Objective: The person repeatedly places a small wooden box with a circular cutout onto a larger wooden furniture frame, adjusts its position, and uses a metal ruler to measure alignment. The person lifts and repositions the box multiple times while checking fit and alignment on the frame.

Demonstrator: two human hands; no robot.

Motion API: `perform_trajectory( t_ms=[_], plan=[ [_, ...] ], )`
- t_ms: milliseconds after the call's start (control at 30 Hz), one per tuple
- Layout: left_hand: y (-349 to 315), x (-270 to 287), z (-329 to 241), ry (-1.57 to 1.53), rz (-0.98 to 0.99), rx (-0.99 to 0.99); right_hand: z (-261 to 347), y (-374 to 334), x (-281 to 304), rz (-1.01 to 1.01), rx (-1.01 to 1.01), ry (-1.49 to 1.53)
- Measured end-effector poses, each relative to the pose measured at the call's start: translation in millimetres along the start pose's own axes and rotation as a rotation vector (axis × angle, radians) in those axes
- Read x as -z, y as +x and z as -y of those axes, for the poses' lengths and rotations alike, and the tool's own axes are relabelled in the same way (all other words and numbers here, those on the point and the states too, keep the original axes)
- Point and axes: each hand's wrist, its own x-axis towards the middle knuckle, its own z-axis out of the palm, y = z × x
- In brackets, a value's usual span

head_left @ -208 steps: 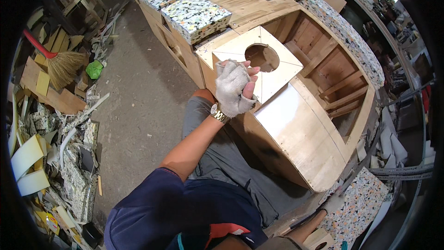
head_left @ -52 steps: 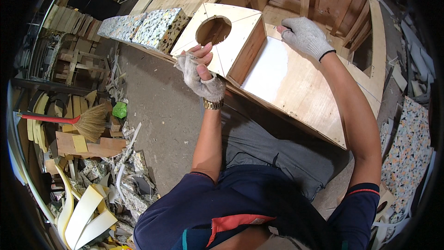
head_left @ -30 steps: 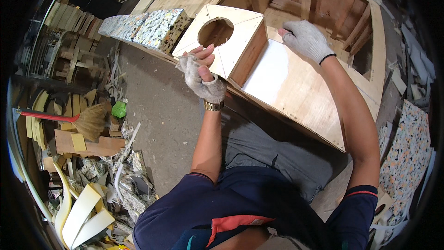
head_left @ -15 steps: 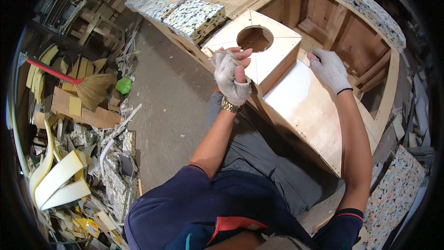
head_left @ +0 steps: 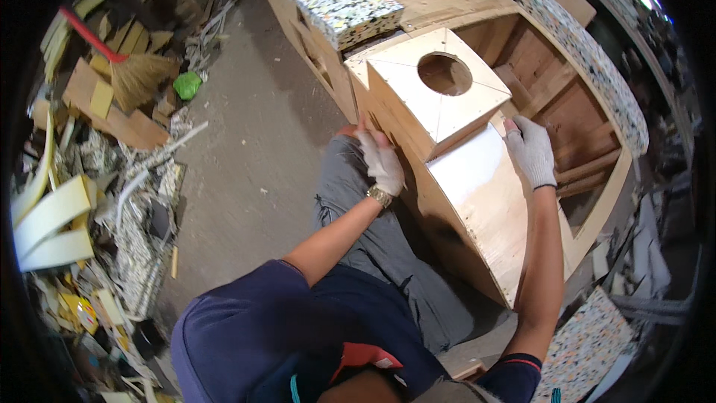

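A wooden sofa frame [head_left: 485, 227] stands beside my legs, with a raised wooden box [head_left: 477, 108] on it that has a round hole in its top. My left hand [head_left: 383, 163], in a fingerless pale work glove with a gold watch at the wrist, is at the frame's near side below the box. Its fingers stretch forward along the side panel, holding nothing that I can see. My right hand [head_left: 531, 151], gloved too, rests at the panel's far edge just right of the box, fingers curled over that edge.
Speckled foam blocks [head_left: 347, 11] lie on the frame's far part. Open wooden compartments [head_left: 559, 93] lie right of the box. Foam and wood scraps [head_left: 134, 239] heap on the left floor near a red-handled broom [head_left: 142, 75]. A speckled foam sheet [head_left: 593, 343] leans at lower right.
My left hand has dropped from the near edge of the box top to the frame's side. My right hand stays at the panel edge. The view has shifted.
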Motion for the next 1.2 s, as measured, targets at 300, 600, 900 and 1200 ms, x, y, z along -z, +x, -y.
perform_trajectory(
  t_ms=[300, 600, 900, 1200],
  plan=[
    [-39, -19, 48, 0.104, 0.016, -0.118, 14, -5, 0, -0.009, 0.03, -0.198],
    [-82, -34, 69, -0.072, -0.088, 0.779, -16, -12, 1, -0.015, -0.043, -0.103],
    [-77, -32, 102, -0.036, -0.031, 1.115, -14, -12, -2, -0.015, -0.035, -0.04],
    [-96, -48, 197, -0.316, -0.134, 0.943, -3, -7, -3, 0.005, -0.046, 0.047]
  ],
)
